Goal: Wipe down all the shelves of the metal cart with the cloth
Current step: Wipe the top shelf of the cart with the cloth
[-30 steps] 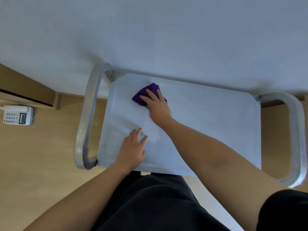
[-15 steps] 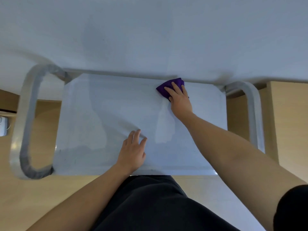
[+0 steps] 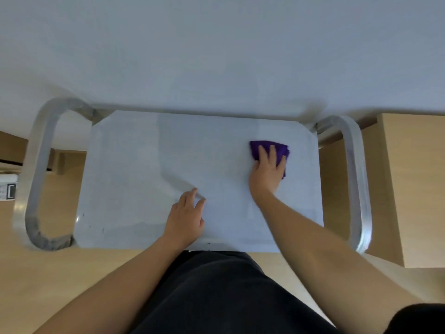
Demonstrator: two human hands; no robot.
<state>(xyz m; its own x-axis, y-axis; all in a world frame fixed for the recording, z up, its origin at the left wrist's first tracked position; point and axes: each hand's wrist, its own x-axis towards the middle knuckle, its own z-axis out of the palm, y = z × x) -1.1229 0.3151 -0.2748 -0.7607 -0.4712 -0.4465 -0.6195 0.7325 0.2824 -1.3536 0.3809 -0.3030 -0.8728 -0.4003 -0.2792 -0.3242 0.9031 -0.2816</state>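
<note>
My right hand [image 3: 266, 171] presses the purple cloth [image 3: 269, 150] flat against the top shelf [image 3: 144, 165] of the metal cart [image 3: 36, 165], near its right end. My left hand [image 3: 186, 220] rests palm-down, fingers extended, near the front edge.

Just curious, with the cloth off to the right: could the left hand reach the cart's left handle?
Probably yes. The left hand lies flat on the shelf, and nothing stands between it and the left handle.

Cloth [image 3: 280, 147] half-hidden; telephone [image 3: 8, 189], perhaps, cropped.
</note>
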